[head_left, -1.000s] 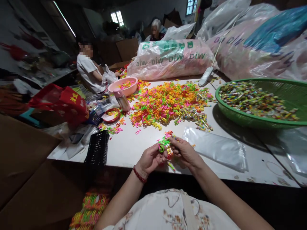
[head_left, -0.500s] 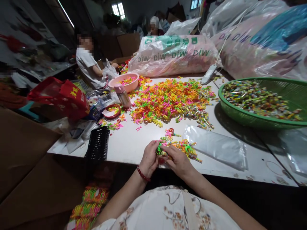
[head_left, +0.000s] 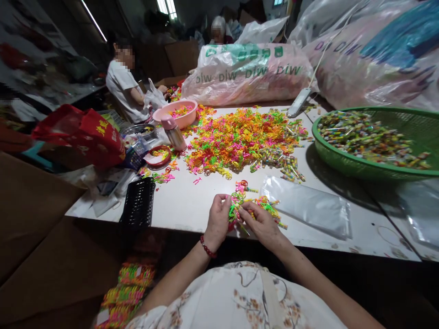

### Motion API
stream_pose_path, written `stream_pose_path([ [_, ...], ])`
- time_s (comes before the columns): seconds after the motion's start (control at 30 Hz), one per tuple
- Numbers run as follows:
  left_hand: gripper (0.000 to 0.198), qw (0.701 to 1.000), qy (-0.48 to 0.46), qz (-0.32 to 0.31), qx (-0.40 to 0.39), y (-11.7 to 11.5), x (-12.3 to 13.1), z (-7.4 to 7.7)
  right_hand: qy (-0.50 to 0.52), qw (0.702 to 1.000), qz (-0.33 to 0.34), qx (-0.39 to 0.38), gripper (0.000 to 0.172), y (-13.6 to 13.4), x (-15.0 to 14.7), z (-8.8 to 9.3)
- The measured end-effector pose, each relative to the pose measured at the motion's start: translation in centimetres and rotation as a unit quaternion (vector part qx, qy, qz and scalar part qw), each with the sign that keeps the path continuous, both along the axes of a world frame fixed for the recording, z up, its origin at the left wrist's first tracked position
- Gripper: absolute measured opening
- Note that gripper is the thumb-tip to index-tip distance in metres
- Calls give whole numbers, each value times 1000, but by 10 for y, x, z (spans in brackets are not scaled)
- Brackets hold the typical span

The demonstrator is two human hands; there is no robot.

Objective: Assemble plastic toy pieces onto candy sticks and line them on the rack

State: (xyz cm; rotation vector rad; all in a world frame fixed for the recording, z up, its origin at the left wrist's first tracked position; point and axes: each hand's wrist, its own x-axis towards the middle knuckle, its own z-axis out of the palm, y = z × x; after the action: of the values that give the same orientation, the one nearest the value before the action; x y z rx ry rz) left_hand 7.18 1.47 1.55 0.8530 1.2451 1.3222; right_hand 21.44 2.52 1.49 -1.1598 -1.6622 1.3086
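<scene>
My left hand (head_left: 218, 220) and my right hand (head_left: 261, 224) meet at the near edge of the white table (head_left: 192, 205). Both pinch a small bunch of neon plastic toy pieces (head_left: 236, 211), green, pink and orange. More of these pieces lie in a little cluster (head_left: 265, 204) just right of my fingers. A big heap of the same neon pieces (head_left: 236, 139) covers the table's middle, with small wrapped candy tubes (head_left: 286, 167) at its right edge. A red bead bracelet sits on my left wrist.
A green basket (head_left: 343, 164) of wrapped candies is at right, a stack of clear bags (head_left: 308, 205) beside my hands. A black crate (head_left: 139, 201), pink bowl (head_left: 176, 112), pink-capped bottle (head_left: 173, 132) and red bag (head_left: 82, 135) stand left. Large sacks (head_left: 247, 71) line the back. Two people sit beyond.
My hands dropped from above the table to its near edge and drew close together on the bunch. A cluster of pieces appeared on the table beside my right hand.
</scene>
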Motion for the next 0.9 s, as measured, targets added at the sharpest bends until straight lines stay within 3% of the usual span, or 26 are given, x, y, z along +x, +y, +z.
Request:
stream_pose_path([
  [0.2, 32, 1000, 5, -27, 2, -1, 2, 0, 13, 999, 7, -38, 33, -1, 3, 3],
  [0.4, 29, 994, 108, -28, 2, -1, 1, 3, -12, 1000, 2, -8, 34, -3, 8, 9],
  [0.5, 36, 986, 166, -23, -2, 0, -1, 6, 2, 1000, -16, -1, 33, -4, 8, 6],
  [0.63, 33, 984, 175, -22, -19, 3, -1, 7, 11, 1000, -8, -14, 32, -5, 8, 3],
  [0.9, 20, 965, 259, 24, 8, 4, 2, 3, -54, 990, 24, 128, 34, -9, -1, 8],
])
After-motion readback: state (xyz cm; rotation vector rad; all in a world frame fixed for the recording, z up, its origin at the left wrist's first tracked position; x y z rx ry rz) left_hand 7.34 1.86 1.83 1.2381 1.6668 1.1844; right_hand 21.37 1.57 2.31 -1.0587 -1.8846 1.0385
